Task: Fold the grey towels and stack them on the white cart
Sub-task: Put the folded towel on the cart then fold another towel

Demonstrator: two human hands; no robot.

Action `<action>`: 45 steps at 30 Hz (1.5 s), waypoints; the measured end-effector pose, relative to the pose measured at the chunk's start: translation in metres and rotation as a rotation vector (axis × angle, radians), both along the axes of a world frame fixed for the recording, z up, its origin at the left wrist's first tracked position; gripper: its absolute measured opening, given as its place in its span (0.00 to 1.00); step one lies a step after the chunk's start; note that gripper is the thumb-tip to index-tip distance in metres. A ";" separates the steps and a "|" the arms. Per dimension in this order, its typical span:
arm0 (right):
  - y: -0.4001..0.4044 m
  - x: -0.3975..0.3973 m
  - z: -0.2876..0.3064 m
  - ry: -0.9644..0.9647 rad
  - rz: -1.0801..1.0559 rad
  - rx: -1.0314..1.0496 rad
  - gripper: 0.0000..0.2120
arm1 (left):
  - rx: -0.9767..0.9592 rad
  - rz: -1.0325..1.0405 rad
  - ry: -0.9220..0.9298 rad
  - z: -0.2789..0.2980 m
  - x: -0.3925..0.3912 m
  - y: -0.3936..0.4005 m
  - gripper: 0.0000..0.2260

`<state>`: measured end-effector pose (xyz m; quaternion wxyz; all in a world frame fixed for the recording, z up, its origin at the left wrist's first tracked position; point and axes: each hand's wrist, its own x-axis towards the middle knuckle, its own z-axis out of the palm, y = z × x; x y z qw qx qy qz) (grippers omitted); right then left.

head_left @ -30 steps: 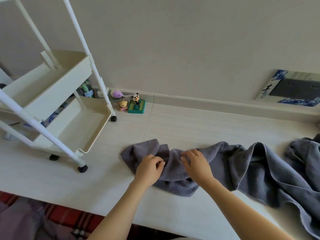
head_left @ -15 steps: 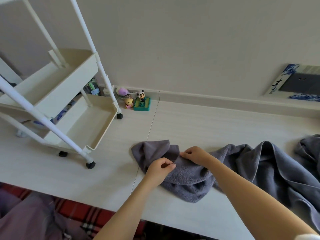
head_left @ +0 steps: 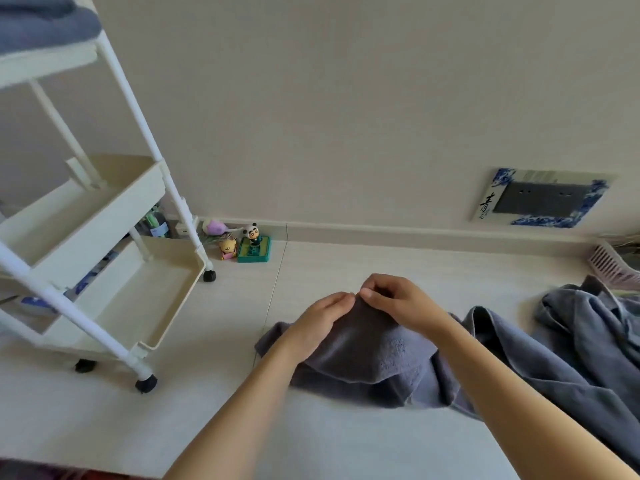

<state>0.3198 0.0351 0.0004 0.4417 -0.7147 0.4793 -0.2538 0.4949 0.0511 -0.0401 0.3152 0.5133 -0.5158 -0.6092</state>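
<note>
On the pale table (head_left: 346,441) by a cream wall, the grey towel (head_left: 374,355) at six o'clock has been drawn up at its far edge since a second ago — a corner found for folding. The left hand (head_left: 320,323) and right hand (head_left: 398,304) meet there, fingers curled, pinching cloth; the white cart (head_left: 145,188) stands at nine o'clock.

One written sign can be read — a black brush-written Chinese character, 青, set at the left end of the blue-and-white frame (head_left: 489,206) around the grey wall socket plate (head_left: 535,201). Smaller marks beneath it are too small to be made out.
</note>
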 end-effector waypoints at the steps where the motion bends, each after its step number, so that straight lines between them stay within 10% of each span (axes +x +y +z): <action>1: -0.001 -0.006 0.010 0.014 -0.028 -0.056 0.09 | -0.020 -0.012 -0.020 0.010 0.001 -0.003 0.16; 14: -0.025 -0.091 0.125 0.125 -0.464 -0.545 0.07 | -0.377 0.134 -0.298 0.109 0.047 -0.046 0.13; 21: -0.030 -0.106 0.136 0.362 -0.017 -0.119 0.40 | -0.455 0.241 -0.098 0.167 0.076 -0.052 0.10; 26: -0.031 -0.128 0.124 0.440 0.241 0.168 0.33 | -0.335 0.114 -0.087 0.175 0.103 -0.048 0.02; 34: -0.030 -0.166 0.153 -0.139 0.298 0.233 0.12 | -0.353 0.120 -0.043 0.187 0.151 -0.038 0.30; 38: -0.025 -0.168 0.159 -0.334 0.160 0.263 0.29 | -0.318 0.067 -0.038 0.197 0.166 -0.033 0.32; 42: -0.030 -0.159 0.148 -0.183 0.102 0.251 0.33 | -0.246 0.067 -0.179 0.191 0.171 -0.038 0.38; 45: -0.042 -0.151 0.125 0.032 0.039 0.245 0.19 | -0.185 0.103 -0.324 0.169 0.161 -0.055 0.18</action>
